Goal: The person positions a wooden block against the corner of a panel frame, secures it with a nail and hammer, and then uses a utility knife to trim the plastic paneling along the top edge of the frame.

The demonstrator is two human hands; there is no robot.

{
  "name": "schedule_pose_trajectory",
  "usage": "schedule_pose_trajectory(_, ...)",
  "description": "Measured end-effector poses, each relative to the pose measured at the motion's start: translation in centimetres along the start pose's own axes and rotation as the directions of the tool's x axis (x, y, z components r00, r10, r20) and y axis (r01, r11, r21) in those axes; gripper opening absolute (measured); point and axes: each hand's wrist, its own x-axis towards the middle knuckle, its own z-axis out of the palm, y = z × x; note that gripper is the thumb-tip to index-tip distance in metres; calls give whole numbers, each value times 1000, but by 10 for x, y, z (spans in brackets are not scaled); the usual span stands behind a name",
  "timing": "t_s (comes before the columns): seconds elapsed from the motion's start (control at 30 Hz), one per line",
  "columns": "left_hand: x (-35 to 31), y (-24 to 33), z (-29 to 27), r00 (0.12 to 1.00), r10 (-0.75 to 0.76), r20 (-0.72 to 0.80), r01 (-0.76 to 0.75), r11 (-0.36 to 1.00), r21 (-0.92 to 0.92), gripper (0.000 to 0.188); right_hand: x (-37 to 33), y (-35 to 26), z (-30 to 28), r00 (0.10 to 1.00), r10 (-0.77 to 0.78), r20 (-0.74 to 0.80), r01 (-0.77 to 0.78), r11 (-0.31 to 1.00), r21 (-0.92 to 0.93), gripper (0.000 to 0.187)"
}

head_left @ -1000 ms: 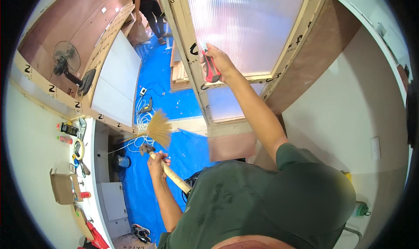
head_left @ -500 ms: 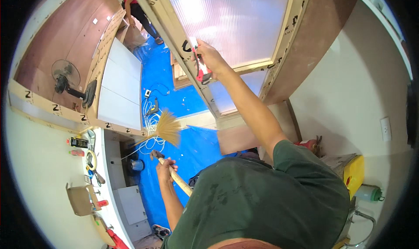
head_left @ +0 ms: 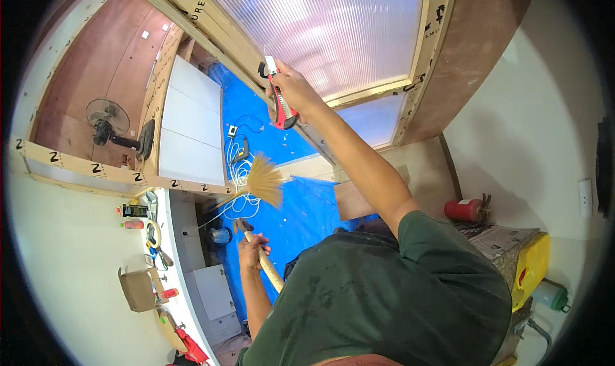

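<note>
My left hand [head_left: 250,252] is closed near the head of a hammer [head_left: 271,274] with a pale wooden handle, low over the blue floor sheet. My right arm reaches up and forward. In its closed right hand [head_left: 295,97] is a red and black utility knife [head_left: 280,107], tilted with its silver tip end upward. This tip is beside the wooden frame [head_left: 221,26] of a ribbed translucent panel [head_left: 333,33]; whether they touch I cannot tell.
A straw broom [head_left: 264,181] and coiled white cord [head_left: 240,174] lie on the blue sheet [head_left: 301,206]. A narrow white counter [head_left: 172,263] at left carries tape and tools. The fan [head_left: 107,119] is beyond it. At right is a red fire extinguisher [head_left: 462,210].
The view has shifted, so the person at the far left no longer shows. My right hand with the utility knife sits slightly lower and more left; the left still holds the hammer.
</note>
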Motion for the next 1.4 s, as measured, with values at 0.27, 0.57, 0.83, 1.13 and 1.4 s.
schedule_pose_trajectory(0.27,-4,1,4,998,-60,14,59,998,36,20,-3,2,-1,1000,-8,-26,6,997,-83,35)
schedule_pose_trajectory(0.57,1,4,7,993,-95,68,89,991,97,19,-2,23,8,989,-104,-105,89,986,-143,32)
schedule_pose_trajectory(0.83,8,12,12,985,-126,121,102,977,188,20,-6,9,12,997,-17,-78,10,996,-84,34)
schedule_pose_trajectory(1.13,-3,41,33,981,-140,131,103,962,254,18,-2,17,4,988,-129,-83,110,973,-202,62)
schedule_pose_trajectory(1.4,-59,158,78,999,26,47,-47,840,541,22,6,22,10,980,-89,-179,55,981,-186,65)
